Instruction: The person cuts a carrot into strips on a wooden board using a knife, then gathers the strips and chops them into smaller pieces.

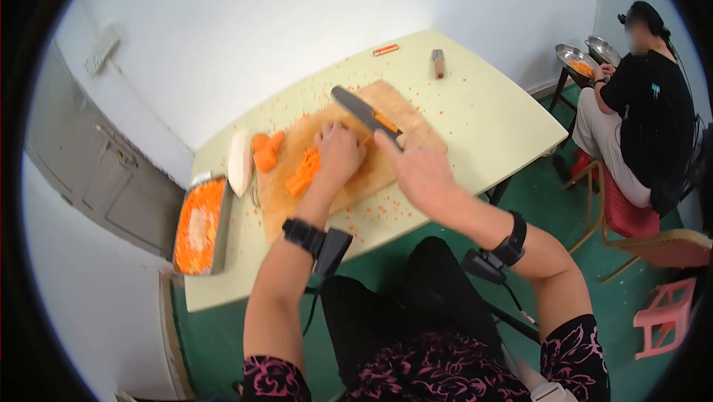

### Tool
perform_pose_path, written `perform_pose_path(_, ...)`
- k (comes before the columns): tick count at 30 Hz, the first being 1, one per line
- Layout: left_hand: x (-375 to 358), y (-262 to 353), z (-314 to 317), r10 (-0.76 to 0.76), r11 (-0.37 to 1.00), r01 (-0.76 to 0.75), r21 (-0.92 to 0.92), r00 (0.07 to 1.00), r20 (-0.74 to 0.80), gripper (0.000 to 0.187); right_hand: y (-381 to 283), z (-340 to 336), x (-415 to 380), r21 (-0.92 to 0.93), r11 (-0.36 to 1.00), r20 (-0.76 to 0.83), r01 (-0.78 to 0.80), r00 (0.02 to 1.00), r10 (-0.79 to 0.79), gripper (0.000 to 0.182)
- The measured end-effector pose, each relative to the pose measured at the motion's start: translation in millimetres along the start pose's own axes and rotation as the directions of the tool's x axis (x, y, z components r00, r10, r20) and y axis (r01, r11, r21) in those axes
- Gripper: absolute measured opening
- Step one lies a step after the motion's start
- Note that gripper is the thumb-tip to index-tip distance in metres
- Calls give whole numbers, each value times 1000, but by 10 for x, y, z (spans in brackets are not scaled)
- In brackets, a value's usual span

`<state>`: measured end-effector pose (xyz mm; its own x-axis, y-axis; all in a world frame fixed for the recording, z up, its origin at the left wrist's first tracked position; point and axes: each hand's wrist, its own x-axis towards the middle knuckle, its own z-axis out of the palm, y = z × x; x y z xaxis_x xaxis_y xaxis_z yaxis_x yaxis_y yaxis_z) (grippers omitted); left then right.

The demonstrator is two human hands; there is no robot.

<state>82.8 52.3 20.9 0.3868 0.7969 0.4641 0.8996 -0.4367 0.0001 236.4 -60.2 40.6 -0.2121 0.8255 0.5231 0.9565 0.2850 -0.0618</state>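
A wooden cutting board lies across the table. My right hand grips a wide-bladed kitchen knife, whose blade points to the upper left above the board. An orange strip of carrot shows along the blade. My left hand is closed over carrot on the board, its fingers curled and partly hiding what they hold. Cut carrot sticks lie just left of that hand. Larger carrot chunks sit at the board's left edge, beside a long peeled white vegetable.
A metal tray of shredded carrot stands at the table's left end. A peeler-like tool and a small red item lie at the back. At right, a seated person works over metal bowls; a pink stool stands nearby.
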Motion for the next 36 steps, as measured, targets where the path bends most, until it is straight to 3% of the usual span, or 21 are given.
perform_pose_path(2,-103,-35,-22,-4,997,5,-78,1000,15,13,-112,50,-94,-27,999,-47,32,998,-33,66)
perform_pose_path(5,-163,14,-10,29,977,-72,-201,977,-210,13,-140,76,-112,-50,995,-32,83,996,-84,66)
perform_pose_path(8,-184,-44,-14,-29,990,8,-142,989,-148,10,-171,131,-133,-22,998,-90,52,995,-53,64)
perform_pose_path(12,-260,-287,-217,-79,995,70,-66,986,-148,7,-104,119,-54,333,943,-85,-24,995,56,54)
perform_pose_path(14,-293,-465,-299,-55,993,39,-110,987,-150,7,-69,109,51,591,804,-51,-67,992,119,49)
perform_pose_path(17,-277,-656,-299,-48,979,31,-202,996,-79,8,-122,-82,195,787,530,259,-315,949,180,46)
perform_pose_path(22,-269,-736,-142,-111,918,84,-387,993,-49,7,-175,0,225,884,208,399,-418,908,126,45)
perform_pose_path(25,-335,-776,-222,-270,814,180,-552,959,-86,12,-160,-14,237,890,-27,456,-455,885,100,42)
perform_pose_path(27,-327,-857,-259,-464,401,284,-871,883,74,25,-132,-52,261,838,-235,514,-492,857,40,40)
perform_pose_path(28,-335,-889,-292,-520,144,296,-944,835,182,32,-127,-45,269,803,-322,530,-502,848,-1,39)
perform_pose_path(29,-345,-894,-309,-435,-111,317,-942,837,333,38,-127,-20,281,758,-406,541,-510,840,-45,38)
perform_pose_path(31,-350,-698,-529,-161,-569,362,-739,832,532,52,-178,32,310,683,-513,547,-520,830,-112,36)
perform_pose_path(34,-386,-451,-769,-37,-708,330,-625,866,499,58,-266,94,272,634,-580,539,-512,830,-144,36)
perform_pose_path(36,-390,-481,-729,-61,-744,309,-592,851,521,54,-274,114,242,630,-595,533,-498,836,-135,37)
